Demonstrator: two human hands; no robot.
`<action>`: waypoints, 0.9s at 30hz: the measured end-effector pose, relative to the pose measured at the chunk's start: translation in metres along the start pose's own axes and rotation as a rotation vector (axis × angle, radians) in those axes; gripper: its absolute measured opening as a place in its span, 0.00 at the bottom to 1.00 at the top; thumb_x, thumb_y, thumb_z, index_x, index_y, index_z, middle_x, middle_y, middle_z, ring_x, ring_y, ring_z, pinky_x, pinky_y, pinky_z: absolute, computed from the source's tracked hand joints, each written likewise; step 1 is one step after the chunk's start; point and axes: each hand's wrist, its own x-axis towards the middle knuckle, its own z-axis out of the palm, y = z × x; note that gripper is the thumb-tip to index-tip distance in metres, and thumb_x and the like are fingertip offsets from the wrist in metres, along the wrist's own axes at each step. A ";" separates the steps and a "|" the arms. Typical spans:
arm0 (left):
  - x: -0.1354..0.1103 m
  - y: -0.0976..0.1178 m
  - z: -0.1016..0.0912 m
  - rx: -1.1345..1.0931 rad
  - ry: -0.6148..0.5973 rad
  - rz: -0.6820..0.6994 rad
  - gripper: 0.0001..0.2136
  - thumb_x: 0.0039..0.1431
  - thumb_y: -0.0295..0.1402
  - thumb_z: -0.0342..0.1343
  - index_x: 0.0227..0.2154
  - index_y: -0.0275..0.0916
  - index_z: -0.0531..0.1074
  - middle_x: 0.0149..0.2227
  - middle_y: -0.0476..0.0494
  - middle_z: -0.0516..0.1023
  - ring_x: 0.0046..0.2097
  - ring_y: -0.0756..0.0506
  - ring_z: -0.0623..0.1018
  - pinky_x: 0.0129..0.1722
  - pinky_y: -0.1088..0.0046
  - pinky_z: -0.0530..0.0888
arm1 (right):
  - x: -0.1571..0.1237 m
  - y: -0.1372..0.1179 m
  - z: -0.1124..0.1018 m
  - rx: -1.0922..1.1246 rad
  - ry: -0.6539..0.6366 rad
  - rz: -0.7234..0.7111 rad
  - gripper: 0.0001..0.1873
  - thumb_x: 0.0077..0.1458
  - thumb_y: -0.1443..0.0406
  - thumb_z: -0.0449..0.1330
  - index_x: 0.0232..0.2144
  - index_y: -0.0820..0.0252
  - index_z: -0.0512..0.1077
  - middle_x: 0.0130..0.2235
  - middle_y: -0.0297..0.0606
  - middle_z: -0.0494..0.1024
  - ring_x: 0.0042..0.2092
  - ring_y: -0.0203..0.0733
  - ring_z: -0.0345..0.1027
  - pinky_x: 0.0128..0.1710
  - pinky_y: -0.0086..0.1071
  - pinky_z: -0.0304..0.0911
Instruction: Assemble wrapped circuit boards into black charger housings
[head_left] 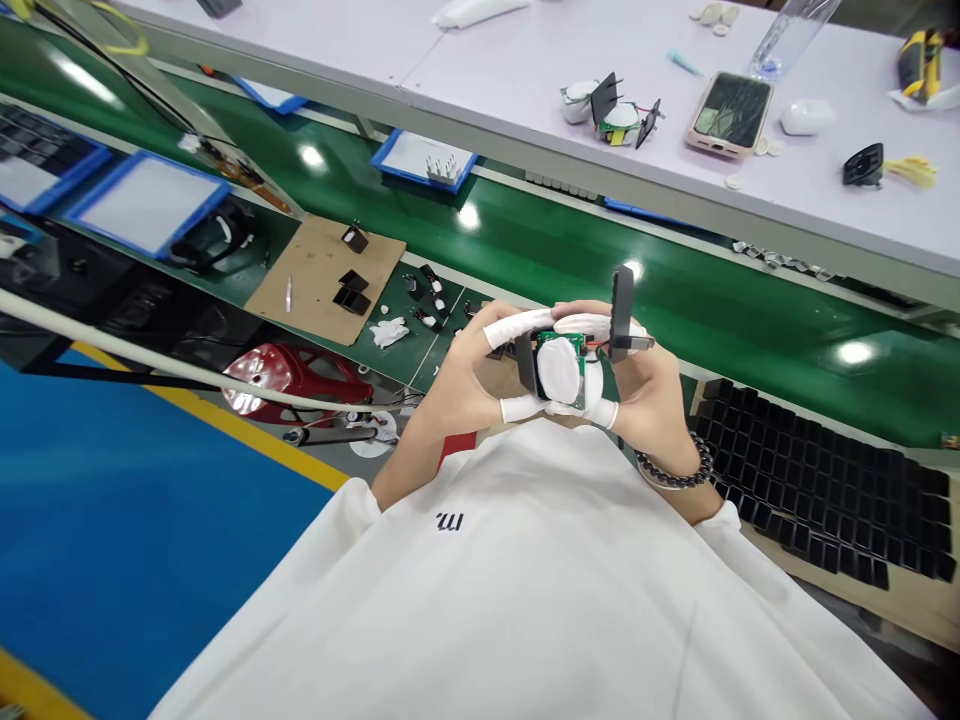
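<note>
Just beyond your white shirt (525, 560), both hands are clamped on one electronic unit (559, 370), the left hand (469, 375) gripping its dark side and the right hand (651, 390) its other end, with white covers on several fingers. A beaded bracelet (679, 470) circles your right wrist. Between your fingertips you have a green circuit board with a rounded white pad on its face, a dark plate along its left edge and thin wires at its right; a black panel (621, 305) stands upright beside your right fingers. As far as can be judged, board, pad and wiring are already together, while the unit is open, its parts not yet closed up. To your right, rows of black cases (817, 480) lie close together; to your left, a brown board (300, 270) bears a few small black housings (351, 292), with loose parts just beside it. Farther off, on the pale surface (517, 75), you have another opened assembly (619, 118), seemingly unfinished too, with a phone (731, 112) to its right.
</note>
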 end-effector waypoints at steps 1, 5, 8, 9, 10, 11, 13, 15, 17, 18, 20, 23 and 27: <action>0.000 -0.001 0.000 0.008 -0.007 0.002 0.34 0.50 0.34 0.72 0.62 0.48 0.73 0.50 0.42 0.80 0.50 0.38 0.79 0.49 0.57 0.78 | 0.000 0.000 0.000 0.008 -0.008 0.008 0.27 0.42 0.51 0.80 0.44 0.50 0.80 0.55 0.41 0.80 0.59 0.58 0.74 0.61 0.53 0.71; 0.000 -0.006 -0.002 0.033 -0.035 0.030 0.37 0.48 0.34 0.73 0.63 0.50 0.72 0.51 0.41 0.79 0.49 0.38 0.79 0.48 0.55 0.79 | 0.000 0.000 -0.002 -0.031 -0.008 0.051 0.29 0.41 0.52 0.80 0.45 0.50 0.80 0.54 0.41 0.81 0.56 0.57 0.75 0.58 0.51 0.73; 0.000 -0.008 -0.003 0.025 -0.035 0.043 0.37 0.48 0.35 0.74 0.64 0.52 0.71 0.50 0.42 0.79 0.47 0.38 0.78 0.47 0.54 0.79 | 0.000 0.001 -0.003 -0.048 -0.007 0.045 0.27 0.43 0.54 0.80 0.46 0.49 0.80 0.54 0.40 0.81 0.56 0.56 0.75 0.57 0.50 0.73; 0.000 -0.008 -0.003 0.021 -0.031 0.040 0.37 0.49 0.35 0.73 0.64 0.52 0.71 0.50 0.42 0.79 0.48 0.38 0.78 0.47 0.55 0.79 | 0.000 0.001 -0.003 -0.050 -0.013 0.036 0.26 0.44 0.55 0.79 0.46 0.48 0.80 0.54 0.39 0.81 0.56 0.55 0.75 0.57 0.50 0.73; 0.000 -0.008 -0.003 0.018 -0.029 0.039 0.37 0.49 0.34 0.73 0.64 0.52 0.71 0.49 0.42 0.79 0.48 0.38 0.78 0.47 0.55 0.79 | 0.000 0.001 -0.003 -0.053 -0.023 0.027 0.26 0.45 0.56 0.79 0.47 0.48 0.80 0.55 0.38 0.80 0.56 0.55 0.75 0.56 0.49 0.73; 0.000 -0.007 -0.002 0.014 -0.025 0.037 0.37 0.49 0.34 0.73 0.64 0.51 0.72 0.49 0.42 0.79 0.48 0.38 0.79 0.47 0.56 0.79 | 0.000 0.002 -0.003 -0.057 -0.033 0.018 0.25 0.46 0.57 0.79 0.48 0.47 0.80 0.55 0.38 0.80 0.56 0.54 0.75 0.56 0.48 0.72; -0.001 -0.006 -0.001 -0.003 -0.010 0.021 0.36 0.49 0.33 0.73 0.63 0.50 0.73 0.50 0.42 0.79 0.49 0.38 0.79 0.49 0.56 0.79 | 0.000 0.002 -0.004 -0.065 -0.045 -0.004 0.26 0.47 0.60 0.79 0.49 0.45 0.80 0.56 0.37 0.80 0.57 0.54 0.74 0.56 0.47 0.72; -0.002 -0.005 0.001 -0.034 0.010 -0.014 0.33 0.50 0.34 0.72 0.61 0.51 0.74 0.50 0.42 0.80 0.50 0.38 0.80 0.50 0.55 0.78 | -0.001 0.002 -0.004 -0.073 -0.046 -0.026 0.27 0.47 0.61 0.78 0.50 0.45 0.80 0.56 0.37 0.80 0.58 0.55 0.74 0.57 0.48 0.72; -0.003 -0.004 0.003 -0.060 0.027 -0.047 0.30 0.51 0.35 0.72 0.59 0.52 0.76 0.48 0.43 0.80 0.49 0.37 0.80 0.49 0.54 0.78 | -0.002 0.000 -0.003 -0.087 -0.038 -0.040 0.26 0.48 0.61 0.78 0.50 0.45 0.80 0.57 0.37 0.80 0.59 0.56 0.74 0.59 0.49 0.71; -0.004 -0.004 0.003 -0.069 0.031 -0.053 0.30 0.51 0.36 0.72 0.58 0.52 0.76 0.47 0.43 0.80 0.48 0.37 0.80 0.48 0.54 0.78 | -0.003 -0.001 -0.002 -0.100 -0.035 -0.039 0.25 0.48 0.60 0.78 0.50 0.45 0.80 0.57 0.37 0.80 0.59 0.57 0.74 0.60 0.50 0.71; -0.005 -0.005 0.004 -0.076 0.036 -0.039 0.30 0.50 0.38 0.73 0.58 0.51 0.76 0.46 0.43 0.79 0.48 0.38 0.80 0.47 0.55 0.78 | -0.006 -0.004 -0.002 -0.138 -0.031 -0.024 0.24 0.49 0.59 0.77 0.49 0.45 0.80 0.57 0.37 0.80 0.59 0.57 0.74 0.61 0.50 0.71; -0.006 -0.008 0.005 -0.070 0.024 -0.005 0.31 0.51 0.42 0.74 0.59 0.49 0.75 0.46 0.44 0.78 0.47 0.40 0.79 0.46 0.58 0.78 | -0.009 -0.007 -0.001 -0.191 -0.027 -0.007 0.23 0.49 0.59 0.76 0.49 0.46 0.81 0.56 0.37 0.80 0.59 0.57 0.74 0.60 0.50 0.73; -0.007 -0.010 0.004 -0.067 0.011 -0.005 0.31 0.51 0.43 0.74 0.59 0.49 0.74 0.46 0.44 0.77 0.45 0.42 0.78 0.44 0.60 0.77 | -0.010 -0.008 -0.001 -0.229 -0.023 0.010 0.22 0.49 0.58 0.76 0.48 0.44 0.81 0.55 0.39 0.80 0.59 0.58 0.74 0.60 0.54 0.73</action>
